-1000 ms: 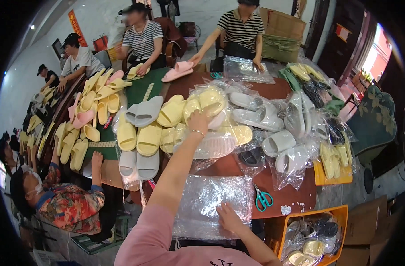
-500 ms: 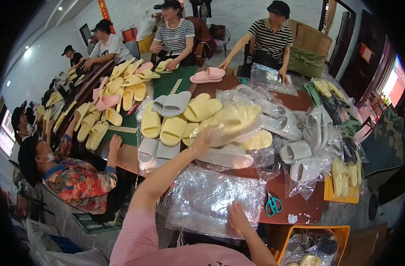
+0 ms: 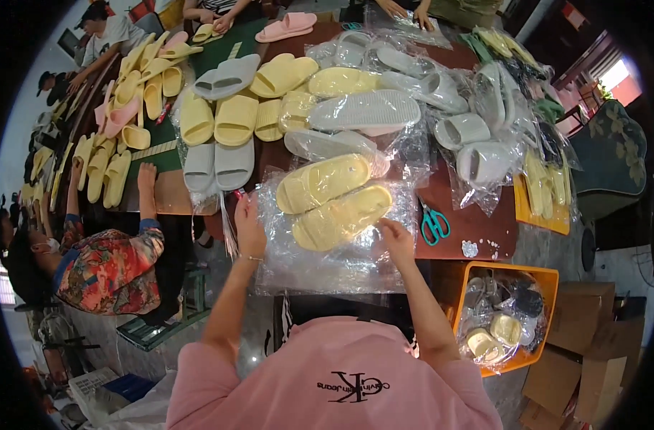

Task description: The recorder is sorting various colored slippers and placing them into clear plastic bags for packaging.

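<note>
A pair of yellow slippers (image 3: 338,211) in a clear plastic bag (image 3: 280,233) lies in front of me, over flat clear plastic at the table's near edge. At the bag's left side, my left hand (image 3: 249,233) is closed on the plastic, its fingertips pointing away from me. A small red thing (image 3: 239,193) shows at those fingertips; I cannot make out what it is. My right hand (image 3: 397,240) pinches the bag's right side beside the slipper toes. Just beyond lie bagged grey slippers (image 3: 363,111) and loose yellow slippers (image 3: 235,120).
Teal-handled scissors (image 3: 434,223) lie right of my right hand. An orange crate (image 3: 545,287) with bagged slippers stands at the lower right, near cardboard boxes (image 3: 567,369). A co-worker in a floral top (image 3: 116,269) sits at the left. Pink slippers (image 3: 287,27) lie at the far side.
The blurred yellow slippers have come from the pile to in front of me. My left hand has drawn back with them, and my right hand has moved up to the bag's side. The view has tipped downward.
</note>
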A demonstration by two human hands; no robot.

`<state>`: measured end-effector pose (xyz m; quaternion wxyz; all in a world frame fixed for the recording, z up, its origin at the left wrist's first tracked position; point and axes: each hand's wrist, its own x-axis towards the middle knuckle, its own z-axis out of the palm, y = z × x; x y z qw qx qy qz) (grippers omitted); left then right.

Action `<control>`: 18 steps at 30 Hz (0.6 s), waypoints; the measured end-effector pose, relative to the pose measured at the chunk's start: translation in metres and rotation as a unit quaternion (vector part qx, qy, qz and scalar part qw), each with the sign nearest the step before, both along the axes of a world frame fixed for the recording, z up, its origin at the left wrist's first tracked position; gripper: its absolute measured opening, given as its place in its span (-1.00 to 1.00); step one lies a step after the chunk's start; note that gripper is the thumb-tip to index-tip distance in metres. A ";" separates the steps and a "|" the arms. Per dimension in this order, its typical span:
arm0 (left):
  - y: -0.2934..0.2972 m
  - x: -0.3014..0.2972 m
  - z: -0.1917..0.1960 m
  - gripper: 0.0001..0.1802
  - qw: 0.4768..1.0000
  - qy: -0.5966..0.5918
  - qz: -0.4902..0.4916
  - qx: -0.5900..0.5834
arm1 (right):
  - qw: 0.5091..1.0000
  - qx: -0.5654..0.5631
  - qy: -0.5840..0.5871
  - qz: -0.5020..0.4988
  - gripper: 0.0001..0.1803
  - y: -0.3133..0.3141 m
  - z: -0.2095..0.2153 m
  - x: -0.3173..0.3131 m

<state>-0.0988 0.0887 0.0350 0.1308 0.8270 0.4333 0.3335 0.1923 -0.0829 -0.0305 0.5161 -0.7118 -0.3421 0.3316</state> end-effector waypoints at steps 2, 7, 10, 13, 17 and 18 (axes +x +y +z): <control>-0.025 -0.012 -0.029 -0.38 0.980 -0.112 0.114 -0.116 | 0.990 0.000 -0.088 -0.112 -0.79 0.001 0.022 0.004; -0.062 -0.003 -0.049 -0.41 0.966 -0.120 0.168 -0.157 | 0.971 0.087 -0.213 -0.060 -0.86 0.021 0.059 0.011; -0.054 0.001 -0.054 -0.37 0.976 -0.073 0.173 -0.110 | 0.969 0.009 -0.245 0.024 -0.85 0.041 0.061 0.019; -0.040 0.002 -0.063 -0.37 0.958 -0.091 0.227 -0.152 | 0.977 -0.082 -0.144 0.133 -0.77 0.063 0.064 0.023; -0.025 -0.006 -0.078 -0.40 0.898 -0.144 0.314 -0.274 | 0.888 -0.225 -0.020 0.400 -0.56 0.082 0.087 0.009; -0.024 -0.004 -0.079 -0.40 0.883 -0.163 0.314 -0.309 | 0.895 -0.165 -0.163 0.381 -0.51 0.083 0.088 0.004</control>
